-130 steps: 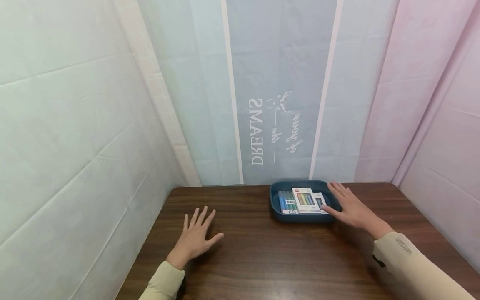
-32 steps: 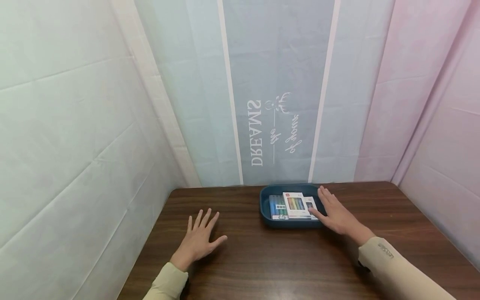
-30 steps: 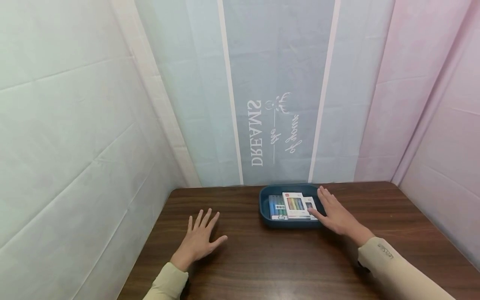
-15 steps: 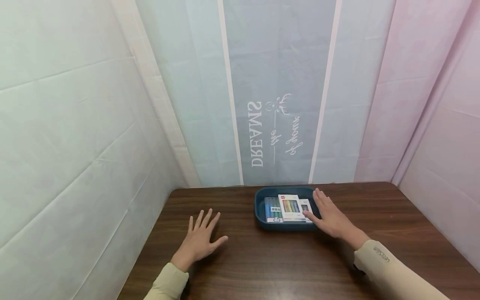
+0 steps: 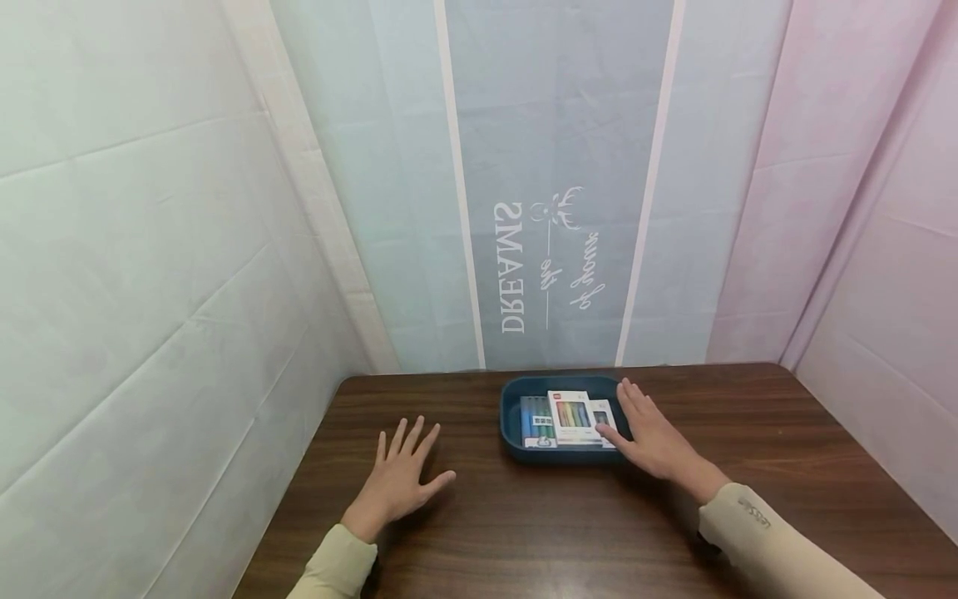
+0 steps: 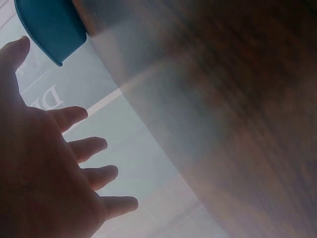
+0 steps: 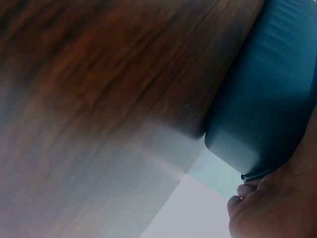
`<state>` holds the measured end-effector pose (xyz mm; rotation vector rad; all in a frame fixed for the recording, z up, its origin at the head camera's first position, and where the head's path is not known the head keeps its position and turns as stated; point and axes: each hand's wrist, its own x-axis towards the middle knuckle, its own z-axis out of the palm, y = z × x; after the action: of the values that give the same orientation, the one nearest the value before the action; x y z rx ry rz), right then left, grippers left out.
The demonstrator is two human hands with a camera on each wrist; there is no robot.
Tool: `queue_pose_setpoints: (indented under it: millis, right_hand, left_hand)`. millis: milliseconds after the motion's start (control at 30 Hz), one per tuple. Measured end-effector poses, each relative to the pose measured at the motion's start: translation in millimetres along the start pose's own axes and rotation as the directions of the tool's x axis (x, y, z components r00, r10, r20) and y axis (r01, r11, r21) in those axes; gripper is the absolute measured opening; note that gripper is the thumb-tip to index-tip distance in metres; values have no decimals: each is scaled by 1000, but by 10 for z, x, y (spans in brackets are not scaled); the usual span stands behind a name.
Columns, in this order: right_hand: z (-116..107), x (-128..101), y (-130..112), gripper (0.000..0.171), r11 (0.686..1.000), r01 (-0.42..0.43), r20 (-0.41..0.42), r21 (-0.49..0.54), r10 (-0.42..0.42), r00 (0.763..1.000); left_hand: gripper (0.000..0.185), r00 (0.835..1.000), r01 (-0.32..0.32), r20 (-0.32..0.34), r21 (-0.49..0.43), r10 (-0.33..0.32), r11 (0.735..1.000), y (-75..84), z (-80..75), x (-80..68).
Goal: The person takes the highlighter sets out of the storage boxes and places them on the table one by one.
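Observation:
A dark blue tray (image 5: 511, 418) sits on the brown wooden table (image 5: 569, 524) near the back wall. In it lie a white box of coloured pens (image 5: 571, 412), a blue pack (image 5: 535, 418) to its left and a smaller white box (image 5: 603, 413) to its right. My right hand (image 5: 645, 430) lies with straight fingers against the tray's right side, the thumb over the rim. In the right wrist view the tray's wall (image 7: 267, 99) fills the right, with my fingers (image 7: 265, 210) below it. My left hand (image 5: 400, 472) lies flat on the table, fingers spread, well left of the tray.
Cloth walls enclose the table on three sides: pale green on the left (image 5: 150, 274), a grey-blue panel with white lettering (image 5: 550, 249) behind, pink on the right (image 5: 861, 208). The left wrist view shows my spread left hand (image 6: 44, 173) and a tray corner (image 6: 49, 25).
The tray has slid leftward along the back of the table with my right hand against its right side. My left hand has stayed in place.

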<state>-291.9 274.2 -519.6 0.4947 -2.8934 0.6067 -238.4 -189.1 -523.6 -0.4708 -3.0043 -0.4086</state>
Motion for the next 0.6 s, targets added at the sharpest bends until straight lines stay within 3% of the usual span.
queue_pose_setpoints:
  millis: [100, 600]
  right_hand:
    - [1, 25, 35, 103, 1000, 17, 2, 3, -17, 1000]
    - [68, 16, -108, 102, 1000, 14, -7, 8, -14, 1000]
  left_hand:
    - [87, 1000, 15, 0, 5, -15, 1000, 61, 27, 4]
    - [88, 1000, 12, 3, 23, -12, 1000, 60, 18, -8]
